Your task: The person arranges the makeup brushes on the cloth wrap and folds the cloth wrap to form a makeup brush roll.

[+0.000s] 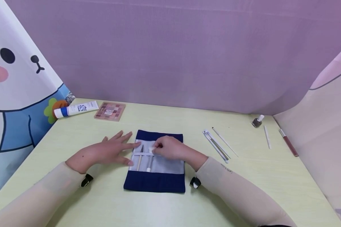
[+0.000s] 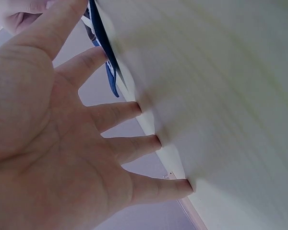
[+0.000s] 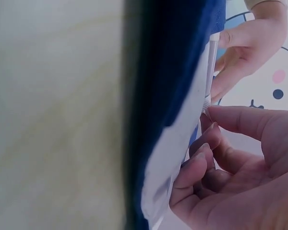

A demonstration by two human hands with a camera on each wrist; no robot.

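Note:
A navy fabric roll-up pouch (image 1: 156, 182) with a pale grey inside lies unfolded on the table. A thin dark-tipped brush (image 1: 140, 159) sits under its elastic band (image 1: 143, 154). Beside that is a slim stick with a translucent shaft and white end (image 1: 149, 164), also passing under the band. My right hand (image 1: 169, 147) pinches the stick's upper end between thumb and fingertips; the right wrist view shows the clear shaft (image 3: 211, 64) running away from the pinch. My left hand (image 1: 109, 152) is spread at the pouch's left edge, thumb and index finger touching it.
Right of the pouch lie a narrow pack of thin sticks (image 1: 216, 146) and a loose thin stick (image 1: 224, 141). Farther right are a nail polish bottle (image 1: 256, 122), a white pen-like stick (image 1: 267, 137) and a lip gloss tube (image 1: 290, 144). A cream tube (image 1: 76, 109) and palette (image 1: 110, 111) lie back left.

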